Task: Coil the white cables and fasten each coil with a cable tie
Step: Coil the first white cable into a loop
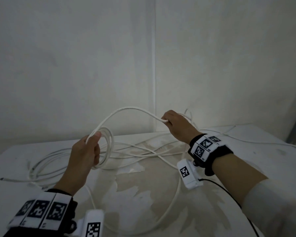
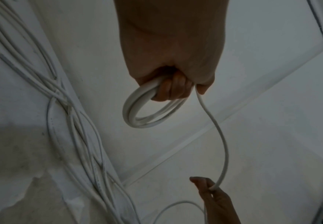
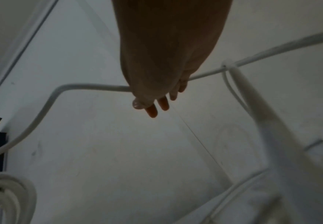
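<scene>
My left hand (image 1: 90, 151) grips a small coil of white cable (image 1: 108, 146) above the table, fingers curled through the loops (image 2: 147, 112). From that coil a free length of the same cable (image 1: 126, 111) arches up and right to my right hand (image 1: 171, 121), which pinches it in the air near the back wall. In the left wrist view the strand (image 2: 222, 144) hangs from my left thumb down to the right hand (image 2: 212, 192). The right wrist view shows the cable (image 3: 91, 87) running through my curled right fingers (image 3: 162, 103). No cable tie is visible.
Several loose white cables (image 1: 143, 149) lie tangled across the worn white table (image 1: 143, 194), spreading to the left edge (image 1: 39, 170) and back right corner. A wall stands just behind the table. A black wire (image 1: 225, 190) runs from my right wrist camera.
</scene>
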A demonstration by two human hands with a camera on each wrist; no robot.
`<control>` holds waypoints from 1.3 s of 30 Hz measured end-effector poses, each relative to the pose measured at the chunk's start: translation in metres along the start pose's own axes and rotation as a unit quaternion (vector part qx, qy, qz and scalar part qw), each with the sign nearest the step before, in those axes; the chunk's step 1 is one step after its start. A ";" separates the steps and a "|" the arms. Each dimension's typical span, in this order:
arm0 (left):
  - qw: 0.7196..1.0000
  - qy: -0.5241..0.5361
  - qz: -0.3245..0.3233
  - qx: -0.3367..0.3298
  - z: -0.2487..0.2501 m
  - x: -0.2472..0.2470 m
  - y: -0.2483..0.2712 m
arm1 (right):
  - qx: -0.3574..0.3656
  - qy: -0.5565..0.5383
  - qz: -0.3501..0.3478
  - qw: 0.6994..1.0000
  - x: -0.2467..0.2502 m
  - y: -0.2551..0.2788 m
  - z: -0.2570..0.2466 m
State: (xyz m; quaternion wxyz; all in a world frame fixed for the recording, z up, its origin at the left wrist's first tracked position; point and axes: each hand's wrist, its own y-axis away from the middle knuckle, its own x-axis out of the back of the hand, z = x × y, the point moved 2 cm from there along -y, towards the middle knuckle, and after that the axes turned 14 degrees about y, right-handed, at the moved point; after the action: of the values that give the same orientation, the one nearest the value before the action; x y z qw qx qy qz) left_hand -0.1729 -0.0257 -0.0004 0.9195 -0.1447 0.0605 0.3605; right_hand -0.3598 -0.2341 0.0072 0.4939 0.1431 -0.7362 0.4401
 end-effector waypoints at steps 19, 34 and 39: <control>0.999 0.028 0.021 0.015 0.006 0.002 0.005 | 0.062 -0.029 -0.118 0.991 -0.007 0.029 -0.063; 0.985 0.146 -0.048 0.083 0.025 0.008 0.013 | 0.089 -0.099 0.016 0.991 -0.019 0.005 -0.119; 0.971 0.227 -0.011 0.078 0.025 0.003 0.007 | 0.087 -0.107 -0.076 0.988 -0.033 0.005 -0.124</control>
State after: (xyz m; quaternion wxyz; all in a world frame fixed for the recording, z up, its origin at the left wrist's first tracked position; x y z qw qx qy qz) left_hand -0.1750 -0.0109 0.0213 0.8942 -0.1510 0.2938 0.3021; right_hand -0.2728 -0.1405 -0.0076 0.4299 0.2871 -0.7304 0.4463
